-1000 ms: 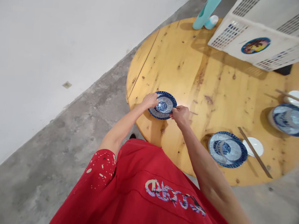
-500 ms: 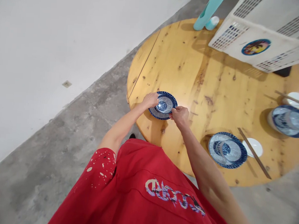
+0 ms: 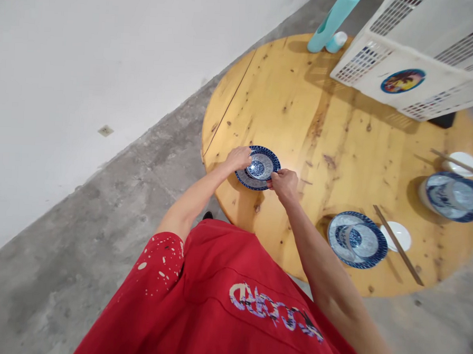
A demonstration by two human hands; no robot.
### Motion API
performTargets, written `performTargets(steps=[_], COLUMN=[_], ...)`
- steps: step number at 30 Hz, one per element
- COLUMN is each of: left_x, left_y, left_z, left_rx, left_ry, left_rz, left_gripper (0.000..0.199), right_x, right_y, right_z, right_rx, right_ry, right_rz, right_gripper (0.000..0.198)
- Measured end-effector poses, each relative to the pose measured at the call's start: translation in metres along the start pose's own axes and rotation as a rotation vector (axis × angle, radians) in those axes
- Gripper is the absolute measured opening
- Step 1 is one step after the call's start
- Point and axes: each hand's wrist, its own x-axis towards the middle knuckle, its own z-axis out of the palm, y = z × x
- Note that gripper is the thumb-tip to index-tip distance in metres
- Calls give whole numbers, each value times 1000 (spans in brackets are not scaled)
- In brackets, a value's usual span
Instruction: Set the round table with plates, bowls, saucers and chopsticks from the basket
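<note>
While both hands were at work over a round wooden table (image 3: pixel 287 116), a blue-and-white bowl (image 3: pixel 263 168) sat upright between them, over a wider patterned plate (image 3: pixel 252 183) close to the table's edge in front of the person. The left hand (image 3: pixel 238 158) was curled over the bowl's left rim, its fingers drawn close together on the edge and its thumb hidden. The right hand (image 3: pixel 284 184) was narrow too, thumb and fingers pinching the rim on the right side. Whether the bowl rested fully on the plate could not be told. Across the red shirt (image 3: pixel 215 281) ran large lettering (image 3: pixel 277 311) in cream, purple and black, upside down from this view and too stylised to read with certainty. On the table's far side stood a white crate (image 3: pixel 365 59) with slotted walls, bearing an oval label (image 3: pixel 403 81) with a blue border around a yellow and red picture; any words on it were too small to make out. Just left of the crate were a teal tube (image 3: pixel 334 23) and a small white-and-blue bottle (image 3: pixel 336 42), its markings unreadable. To the right lay another patterned plate (image 3: pixel 377 255) with a bowl on it, beside a white saucer (image 3: pixel 403 236) crossed by chopsticks (image 3: pixel 410 265).
</note>
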Motion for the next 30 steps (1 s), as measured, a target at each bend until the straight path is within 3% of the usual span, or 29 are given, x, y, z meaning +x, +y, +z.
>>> performTargets(steps=[21,26,30], left_x=[-3,-12,-20], left_y=[0,2,10], left_z=[-3,-24,-51], left_rx=[-1,57,24], left_ry=[3,73,205], left_rz=[-30,-63,-52], left_gripper=[35,47,43], right_x=[-8,-20,-53], right_y=[-13,-15,-7], right_z=[-4,-18,-40], right_rx=[99,140,250], right_ry=[-3,6,98], right_rz=[76,52,32], right_gripper=[13,23,29])
